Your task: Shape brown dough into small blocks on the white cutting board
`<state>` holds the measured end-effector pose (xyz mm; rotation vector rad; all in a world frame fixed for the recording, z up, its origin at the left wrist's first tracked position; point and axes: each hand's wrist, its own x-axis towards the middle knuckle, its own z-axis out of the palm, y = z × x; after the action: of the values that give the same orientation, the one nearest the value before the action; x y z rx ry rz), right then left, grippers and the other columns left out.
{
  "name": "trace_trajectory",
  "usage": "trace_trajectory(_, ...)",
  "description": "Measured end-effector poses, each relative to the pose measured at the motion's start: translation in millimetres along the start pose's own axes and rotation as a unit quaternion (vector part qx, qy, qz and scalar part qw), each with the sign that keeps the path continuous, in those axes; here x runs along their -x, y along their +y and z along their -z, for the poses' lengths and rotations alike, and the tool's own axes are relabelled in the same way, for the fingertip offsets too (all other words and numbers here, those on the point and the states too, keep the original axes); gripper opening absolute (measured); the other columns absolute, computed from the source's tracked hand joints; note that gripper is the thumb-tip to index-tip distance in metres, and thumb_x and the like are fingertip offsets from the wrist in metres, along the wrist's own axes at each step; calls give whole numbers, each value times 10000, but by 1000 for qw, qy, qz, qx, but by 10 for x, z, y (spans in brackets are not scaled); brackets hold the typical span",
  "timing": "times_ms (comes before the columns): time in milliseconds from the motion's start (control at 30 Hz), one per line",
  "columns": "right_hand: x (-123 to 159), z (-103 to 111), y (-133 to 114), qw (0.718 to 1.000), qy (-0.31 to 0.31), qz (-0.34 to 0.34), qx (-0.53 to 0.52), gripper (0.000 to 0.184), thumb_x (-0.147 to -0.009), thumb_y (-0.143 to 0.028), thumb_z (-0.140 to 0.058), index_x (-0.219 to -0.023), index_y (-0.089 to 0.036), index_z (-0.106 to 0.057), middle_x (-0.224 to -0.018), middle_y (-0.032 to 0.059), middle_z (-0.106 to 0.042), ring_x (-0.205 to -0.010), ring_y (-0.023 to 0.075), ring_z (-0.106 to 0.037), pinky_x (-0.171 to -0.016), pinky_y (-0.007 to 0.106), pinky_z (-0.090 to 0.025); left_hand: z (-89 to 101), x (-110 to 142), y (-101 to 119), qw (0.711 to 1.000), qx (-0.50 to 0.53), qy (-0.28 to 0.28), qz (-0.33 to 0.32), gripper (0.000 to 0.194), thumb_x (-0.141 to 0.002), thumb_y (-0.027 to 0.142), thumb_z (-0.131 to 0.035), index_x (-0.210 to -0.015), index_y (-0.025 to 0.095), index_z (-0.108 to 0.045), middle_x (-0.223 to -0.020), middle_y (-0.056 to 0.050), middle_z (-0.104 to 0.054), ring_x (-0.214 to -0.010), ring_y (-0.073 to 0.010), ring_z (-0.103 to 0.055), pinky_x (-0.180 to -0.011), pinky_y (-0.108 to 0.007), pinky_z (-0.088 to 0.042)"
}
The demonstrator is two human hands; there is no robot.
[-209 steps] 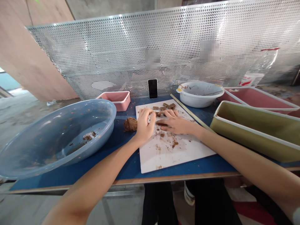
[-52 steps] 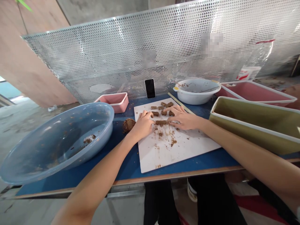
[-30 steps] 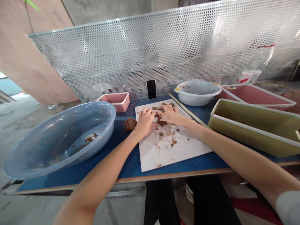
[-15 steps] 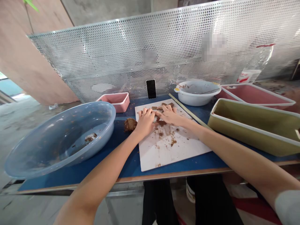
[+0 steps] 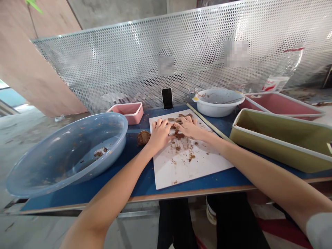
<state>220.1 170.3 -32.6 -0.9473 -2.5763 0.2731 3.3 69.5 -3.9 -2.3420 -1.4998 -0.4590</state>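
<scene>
Left hand [image 5: 160,130]: fingers bent, left of the clay [image 5: 179,135]; grip unclear.
Right hand [image 5: 188,126]: partly over it; grip unclear.
Clay axis: visible part runs left-right, ends hidden.

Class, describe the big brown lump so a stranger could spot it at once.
Find the large blue basin on the blue table. Just right of it, beside the left edge of the white board, sits the brown lump. It is rounded and far chunkier than the small brown pieces on the board.

Soft, fairly bright light glares off the perforated panel [image 5: 197,52]; picture edges look stretched.
</scene>
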Motion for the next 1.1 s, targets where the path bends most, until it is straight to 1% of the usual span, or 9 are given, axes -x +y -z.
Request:
trace_trajectory(100, 29, 46, -74, 999, 12, -29, -16, 787, -1167, -730, -209, -1426, -317, -826, -1539, 170, -654, -1553, 487, -424, -1317, 796, -318, -12, -8, 1, 1000, -6, -2, 0, 427, -1012, 398, -865, -1366, 205, -724, -1352, -176, -688, -1309, -420, -545, -1029, -512, -404)
trace_trajectory(233, 168, 186, -195, 1000, -4, -13, 13, 766, -1185, -683, -215, -1174, -297, -876, -1678, 130, -580, -1573, 480, -419, -1285, 785, -351, 41, 27, -2, 1000, -5, 11, -7, 369, -1033, 414, -841, -1310, 194, -735, -1365, -182, -687, -1302, -417, -546, -1031, -520, -415)
trace_trajectory(267, 209, 230, -222, 1000, -10, 2, 17, 740, -1190, -665, -226, -1192, -298, -869, -1707, 119, -562, -1577, 476, -423, -1282, 776, -359, 63, 42, -3, 1000, -3, 16, -6, 348, -1040, 403, -832, -1301, 193, -737, -1373, -183, -685, -1303, -416, -545, -1033, -524, -419)
trace_trajectory(333, 282, 319, -261, 999, -18, 35, 11, 674, -1196, -635, -250, -1378, -313, -814, -1729, 114, -549, -1585, 460, -437, -1293, 755, -364, 104, 70, -4, 1000, 0, 27, 3, 305, -1045, 359, -821, -1294, 204, -737, -1383, -179, -680, -1296, -409, -544, -1032, -526, -428)
trace_trajectory(433, 335, 421, -276, 998, -26, 63, -6, 639, -1194, -622, -284, -1632, -331, -648, -1726, 124, -561, -1612, 447, -434, -1330, 751, -330, 141, 99, -9, 998, 14, 46, 29, 247, -1050, 311, -801, -1276, 232, -740, -1389, -163, -678, -1270, -391, -542, -1021, -525, -443)
trace_trajectory(567, 335, 458, -250, 997, -25, 74, -13, 586, -1186, -632, -326, -1604, -389, -658, -1713, 85, -582, -1633, 425, -423, -1351, 731, -316, 124, 106, -31, 996, 31, 72, 49, 161, -1089, 247, -704, -1243, 239, -749, -1370, -154, -682, -1264, -380, -534, -1016, -534, -453)
trace_trajectory(733, 340, 444, -260, 998, -29, 55, -15, 587, -1186, -658, -321, -1581, -386, -660, -1694, 87, -582, -1623, 415, -438, -1349, 719, -334, 69, 101, -59, 993, 49, 92, 57, 247, -1074, 124, -606, -1214, 253, -764, -1343, -146, -691, -1250, -368, -533, -1005, -536, -459)
trace_trajectory(933, 311, 417, -219, 998, -37, 42, -36, 712, -1204, -630, -248, -1160, -297, -876, -1688, 93, -578, -1574, 436, -437, -1337, 740, -308, 77, 104, -49, 992, 57, 96, 59, 275, -1071, 124, -573, -1221, 236, -773, -1326, -156, -691, -1248, -367, -530, -996, -533, -469)
trace_trajectory(1100, 320, 396, -204, 998, -28, 42, -35, 710, -1201, -656, -292, -1041, -277, -871, -1680, 101, -584, -1582, 451, -422, -1329, 737, -314, 75, 108, -55, 991, 51, 104, 68, 271, -1068, 123, -574, -1215, 242, -769, -1322, -154, -680, -1247, -369, -527, -1012, -540, -466)
